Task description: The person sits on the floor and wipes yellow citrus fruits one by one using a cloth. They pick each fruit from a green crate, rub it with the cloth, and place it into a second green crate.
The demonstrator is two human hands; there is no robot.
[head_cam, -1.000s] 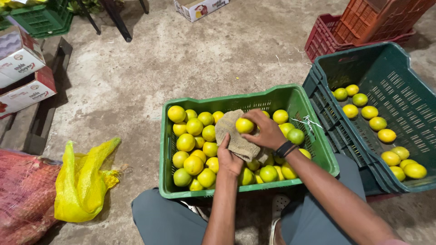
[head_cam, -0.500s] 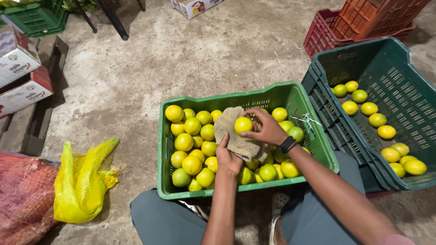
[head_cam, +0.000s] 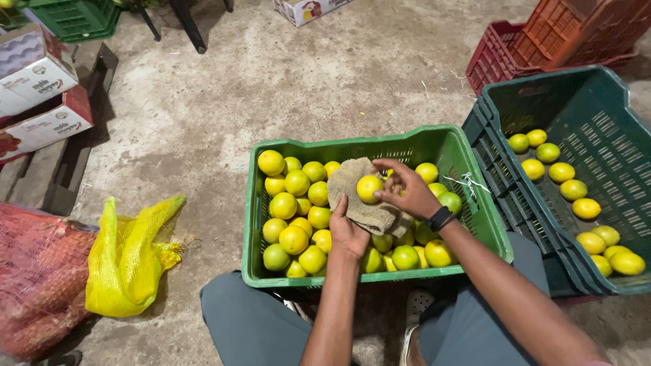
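A green plastic crate (head_cam: 475, 203) in front of my knees is full of yellow-green citrus fruits (head_cam: 293, 238). My left hand (head_cam: 348, 234) holds a brown cloth (head_cam: 363, 200) from underneath, above the fruit. My right hand (head_cam: 411, 193), with a dark band on its wrist, grips one yellow fruit (head_cam: 369, 188) with its fingertips and presses it onto the cloth.
A dark green crate (head_cam: 583, 108) at the right holds several more fruits (head_cam: 561, 172). Red and orange crates (head_cam: 542, 41) are stacked behind it. A yellow mesh bag (head_cam: 125, 261) and a red mesh sack (head_cam: 34, 281) lie at the left, near cardboard boxes (head_cam: 37, 95).
My right hand has turned the yellow fruit against the cloth, with the fingers now spread wider. The view has shifted a little; both hands stay over the green crate.
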